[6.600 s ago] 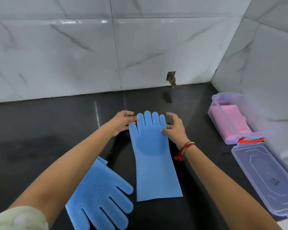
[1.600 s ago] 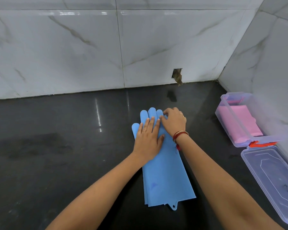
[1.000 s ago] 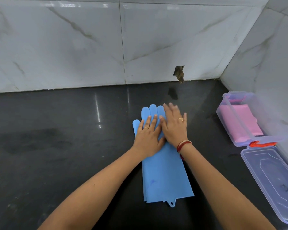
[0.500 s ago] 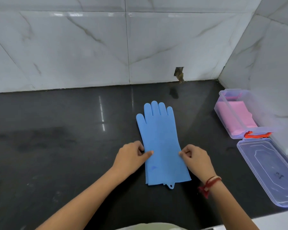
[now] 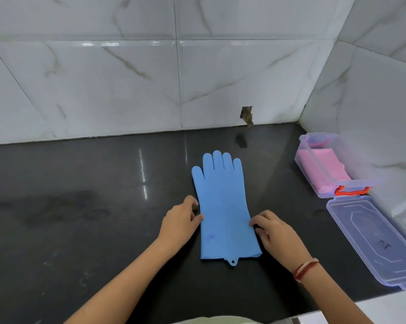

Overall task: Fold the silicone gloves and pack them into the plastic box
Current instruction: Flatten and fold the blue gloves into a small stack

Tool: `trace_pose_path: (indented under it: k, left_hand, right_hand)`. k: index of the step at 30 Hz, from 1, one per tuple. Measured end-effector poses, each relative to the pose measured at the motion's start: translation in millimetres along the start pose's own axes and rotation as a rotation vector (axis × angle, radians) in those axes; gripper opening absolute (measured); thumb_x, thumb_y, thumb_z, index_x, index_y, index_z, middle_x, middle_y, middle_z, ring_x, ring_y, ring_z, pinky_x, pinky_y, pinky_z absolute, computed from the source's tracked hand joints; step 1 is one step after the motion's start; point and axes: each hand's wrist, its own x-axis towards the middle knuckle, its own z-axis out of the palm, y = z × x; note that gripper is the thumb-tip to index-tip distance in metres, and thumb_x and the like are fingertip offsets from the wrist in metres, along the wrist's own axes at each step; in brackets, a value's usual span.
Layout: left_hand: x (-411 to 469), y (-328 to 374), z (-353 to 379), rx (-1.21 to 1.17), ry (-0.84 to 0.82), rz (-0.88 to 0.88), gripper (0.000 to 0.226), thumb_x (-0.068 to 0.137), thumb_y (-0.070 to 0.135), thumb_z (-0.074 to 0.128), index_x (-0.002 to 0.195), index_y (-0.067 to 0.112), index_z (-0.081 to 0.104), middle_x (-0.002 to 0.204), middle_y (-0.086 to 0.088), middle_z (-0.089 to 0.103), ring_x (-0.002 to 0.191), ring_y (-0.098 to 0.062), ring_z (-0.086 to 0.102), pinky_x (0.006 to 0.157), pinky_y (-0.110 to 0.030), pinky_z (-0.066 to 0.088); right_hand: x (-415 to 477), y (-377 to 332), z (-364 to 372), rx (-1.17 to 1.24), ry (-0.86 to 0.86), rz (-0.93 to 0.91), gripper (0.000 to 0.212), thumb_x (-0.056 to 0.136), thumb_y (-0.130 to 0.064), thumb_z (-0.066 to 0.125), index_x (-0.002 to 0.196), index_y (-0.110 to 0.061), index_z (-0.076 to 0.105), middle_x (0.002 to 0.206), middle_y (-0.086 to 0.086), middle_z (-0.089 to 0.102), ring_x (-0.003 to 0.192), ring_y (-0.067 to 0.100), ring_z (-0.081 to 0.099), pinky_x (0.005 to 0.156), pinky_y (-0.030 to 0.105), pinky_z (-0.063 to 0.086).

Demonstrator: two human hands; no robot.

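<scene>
Two blue silicone gloves (image 5: 223, 206) lie stacked flat on the black counter, fingers pointing at the wall and the cuff with its hanging tab towards me. My left hand (image 5: 181, 220) pinches the stack's left edge near the cuff. On the opposite edge, my right hand (image 5: 274, 232) pinches at about the same height; it has a red thread at the wrist. The clear plastic box (image 5: 313, 149) stands open at the far right and holds a folded pink item (image 5: 323, 167).
The box's clear lid (image 5: 372, 242) lies flat in front of the box, with a red latch (image 5: 351, 191) between them. Marble-tiled walls close the back and right. A small hole (image 5: 246, 114) is in the back wall. The counter's front edge runs at the lower right.
The second glove was laid on the first. My hands pressed on the palm and fingers a second ago, then slid back to the cuff's side edges; hardly any motion in the last half second.
</scene>
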Motion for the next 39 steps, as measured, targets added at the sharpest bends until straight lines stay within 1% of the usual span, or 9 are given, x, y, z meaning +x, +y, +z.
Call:
trace_pose_path:
  k: [9,13,15,19,23,25,29,34,39]
  left_hand:
    - [14.8,-35.5,-16.1,0.180,-0.172,0.561,0.035,0.093,0.020,0.052,0.124,0.034,0.061,0.135,0.015,0.053,0.121,-0.007,0.047,0.098,-0.025,0.042]
    - [16.8,-41.9,-18.2,0.237,-0.236,0.623,0.055,0.083,0.059,0.052,0.133,0.036,0.051,0.142,0.015,0.045,0.125,-0.005,0.042,0.104,-0.026,0.034]
    - [14.8,-42.6,-17.3,0.267,-0.253,0.634,0.075,0.073,0.077,0.049,0.135,0.035,0.047,0.145,0.014,0.041,0.129,-0.005,0.038,0.104,-0.027,0.031]
    - [14.6,-39.7,-15.8,0.204,-0.241,0.606,0.081,0.063,0.084,0.053,0.126,0.033,0.057,0.135,0.018,0.050,0.123,-0.001,0.040,0.101,-0.026,0.034]
    - [17.4,-26.0,-4.1,-0.108,-0.080,0.319,0.031,0.079,0.065,0.055,0.069,0.037,0.065,0.095,0.026,0.062,0.096,0.006,0.050,0.077,-0.026,0.045]
    - [21.6,-18.4,3.9,-0.182,0.013,0.165,0.042,0.084,0.053,0.057,0.049,0.030,0.054,0.084,0.022,0.063,0.086,0.003,0.055,0.068,-0.026,0.044]
    - [25.3,-13.3,14.1,-0.246,0.113,0.038,0.053,0.086,0.046,0.057,0.047,0.011,0.050,0.077,0.015,0.061,0.067,-0.002,0.058,0.058,-0.026,0.044]
    - [25.3,-9.3,21.6,-0.279,0.204,-0.026,0.055,0.086,0.048,0.057,0.045,0.012,0.048,0.076,0.015,0.059,0.066,-0.001,0.057,0.057,-0.026,0.044]
    - [23.4,-6.5,24.1,-0.330,0.237,-0.021,0.045,0.084,0.037,0.061,0.045,0.016,0.055,0.084,0.016,0.053,0.077,-0.001,0.054,0.060,-0.021,0.039]
  right_hand:
    - [10.9,17.5,-9.4,-0.162,-0.017,-0.470,0.023,0.088,-0.020,0.063,0.110,-0.024,0.070,0.130,0.003,0.059,0.125,0.022,0.052,0.105,0.035,0.041]
    - [16.2,16.1,3.7,0.075,-0.004,-0.401,0.018,0.093,-0.015,0.054,0.106,-0.013,0.067,0.127,-0.001,0.061,0.135,0.011,0.039,0.117,0.026,0.018]
    - [17.8,10.6,5.7,0.261,-0.030,-0.292,0.021,0.096,-0.019,0.047,0.109,-0.012,0.062,0.119,-0.001,0.063,0.127,0.011,0.050,0.113,0.028,0.032]
    - [33.3,-0.9,-0.1,0.489,0.041,-0.130,0.025,0.098,-0.022,0.037,0.117,-0.024,0.054,0.112,-0.011,0.064,0.101,0.002,0.061,0.090,0.018,0.047]
    - [62.4,-10.5,6.3,0.415,0.106,0.141,0.016,0.099,-0.026,0.039,0.094,-0.015,0.049,0.086,-0.001,0.059,0.079,0.019,0.057,0.074,0.036,0.046]
    - [69.7,-12.7,11.8,0.501,0.157,0.224,0.017,0.098,-0.023,0.041,0.105,-0.013,0.054,0.098,0.001,0.063,0.090,0.020,0.059,0.080,0.035,0.046]
    - [70.5,-13.0,18.8,0.605,0.197,0.259,0.031,0.098,-0.029,0.043,0.123,-0.012,0.052,0.117,0.003,0.063,0.107,0.018,0.058,0.090,0.029,0.046]
    - [68.7,-17.7,22.6,0.541,0.267,0.271,0.036,0.090,-0.043,0.054,0.119,-0.022,0.048,0.066,-0.003,0.053,0.058,0.007,0.048,0.056,0.020,0.040]
    - [70.5,-17.1,26.3,0.488,0.297,0.281,0.015,0.095,-0.027,0.047,0.106,-0.018,0.052,0.068,-0.002,0.058,0.061,0.015,0.054,0.058,0.027,0.044]
